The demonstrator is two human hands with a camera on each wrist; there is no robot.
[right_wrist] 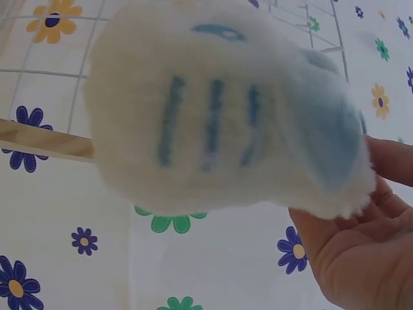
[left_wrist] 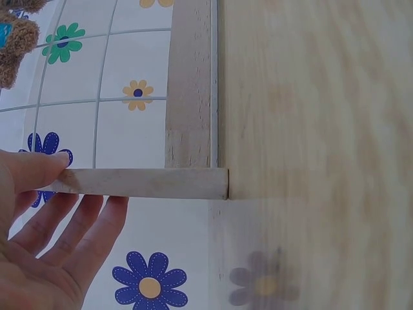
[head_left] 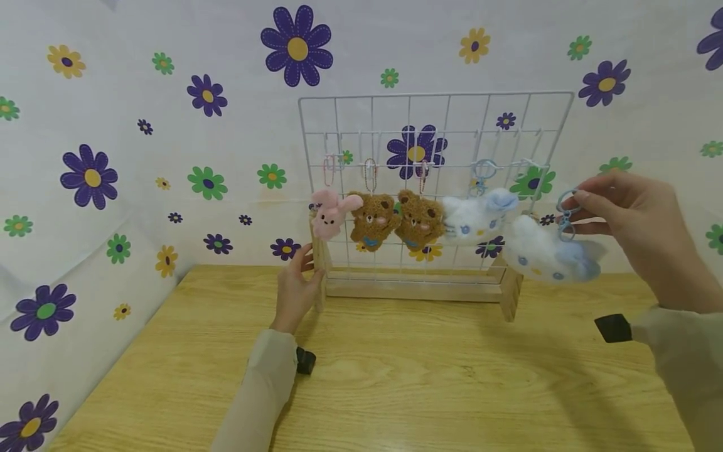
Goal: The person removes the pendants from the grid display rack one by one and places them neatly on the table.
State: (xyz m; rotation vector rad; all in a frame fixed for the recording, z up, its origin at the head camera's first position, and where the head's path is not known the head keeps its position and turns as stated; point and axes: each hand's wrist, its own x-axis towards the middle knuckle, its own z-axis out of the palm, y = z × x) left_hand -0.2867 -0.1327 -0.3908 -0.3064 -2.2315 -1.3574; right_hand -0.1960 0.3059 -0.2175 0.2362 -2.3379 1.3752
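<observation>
My right hand (head_left: 638,220) pinches the light-blue ring of a white plush keychain (head_left: 545,254), a cat-like head with blue ears and eyes. The plush dangles below the fingers, in front of the right end of a white wire grid rack (head_left: 449,113). Up close in the right wrist view, the plush (right_wrist: 200,129) shows three blue stripes and covers part of the hand. At the rack's left end, my left hand (head_left: 295,289) grips the wooden end post (left_wrist: 148,183) of the stand, thumb on one side and fingers on the other.
From hooks on the grid hang a pink plush keychain (head_left: 329,216), two brown bear keychains (head_left: 369,220) and another white-and-blue plush keychain (head_left: 471,220). The rack's wooden base (head_left: 412,290) stands on the wood-grain table (head_left: 395,376). Behind it is a flower-patterned backdrop (head_left: 237,138).
</observation>
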